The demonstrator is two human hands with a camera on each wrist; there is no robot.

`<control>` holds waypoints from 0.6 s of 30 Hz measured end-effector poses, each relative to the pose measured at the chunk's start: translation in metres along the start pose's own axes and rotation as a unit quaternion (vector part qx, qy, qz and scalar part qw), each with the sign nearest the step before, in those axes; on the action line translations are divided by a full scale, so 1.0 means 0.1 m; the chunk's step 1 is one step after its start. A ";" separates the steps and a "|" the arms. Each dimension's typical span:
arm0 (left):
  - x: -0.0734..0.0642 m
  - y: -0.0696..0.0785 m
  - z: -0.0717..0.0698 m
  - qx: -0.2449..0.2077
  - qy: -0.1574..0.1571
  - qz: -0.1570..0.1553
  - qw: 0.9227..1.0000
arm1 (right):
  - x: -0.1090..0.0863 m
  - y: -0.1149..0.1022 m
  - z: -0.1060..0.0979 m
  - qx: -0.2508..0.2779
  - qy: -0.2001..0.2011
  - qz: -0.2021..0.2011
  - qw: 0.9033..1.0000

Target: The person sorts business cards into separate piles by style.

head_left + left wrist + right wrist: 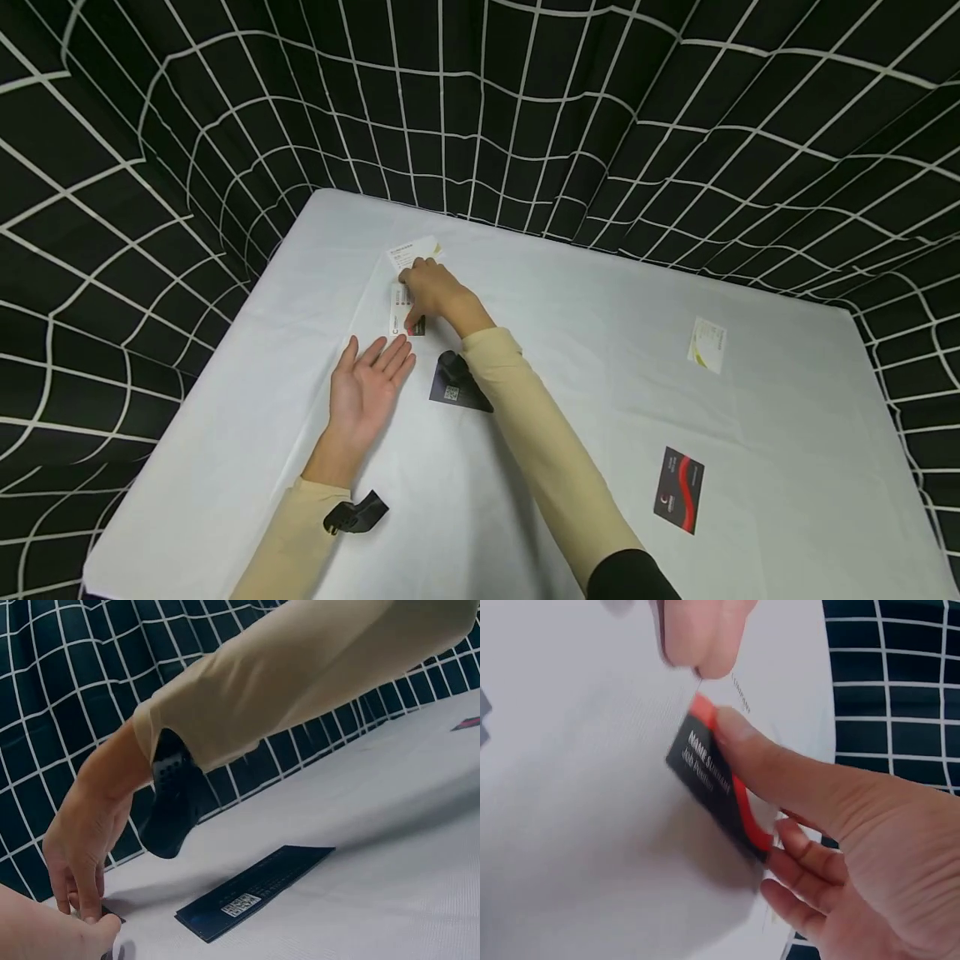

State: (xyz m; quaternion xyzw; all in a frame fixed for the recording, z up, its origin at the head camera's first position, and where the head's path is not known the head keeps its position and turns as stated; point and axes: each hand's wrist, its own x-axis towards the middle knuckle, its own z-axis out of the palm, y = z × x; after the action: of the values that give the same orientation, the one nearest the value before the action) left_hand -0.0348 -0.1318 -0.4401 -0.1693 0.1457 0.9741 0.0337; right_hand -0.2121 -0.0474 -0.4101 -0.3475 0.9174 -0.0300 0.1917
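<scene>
Head view, I watch the left hand (367,390) palm up, fingers extended, near the right hand (437,292), its thumb and fingers pinching a black-and-red card (711,778).

Soft, even light brightens the white tablecloth (570,483); the curtain (450,100) beyond the right hand (437,290) is dim. In the right wrist view a diffuse shadow spreads beside that hand, and the card (716,776) at its thumb blurs toward its upper corner. The left wrist view looks bluish, slightly soft.
</scene>
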 end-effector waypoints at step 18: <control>0.08 0.05 0.02 0.165 0.053 0.005 0.985 | -0.17 0.27 0.16 0.222 0.128 -0.120 0.959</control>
State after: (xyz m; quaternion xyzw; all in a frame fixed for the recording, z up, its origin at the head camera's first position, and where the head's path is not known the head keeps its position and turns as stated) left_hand -0.0437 -0.1357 -0.4402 -0.2119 0.3064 0.9268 0.0485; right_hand -0.2111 -0.0149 -0.4241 -0.3973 0.8559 -0.2999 0.1399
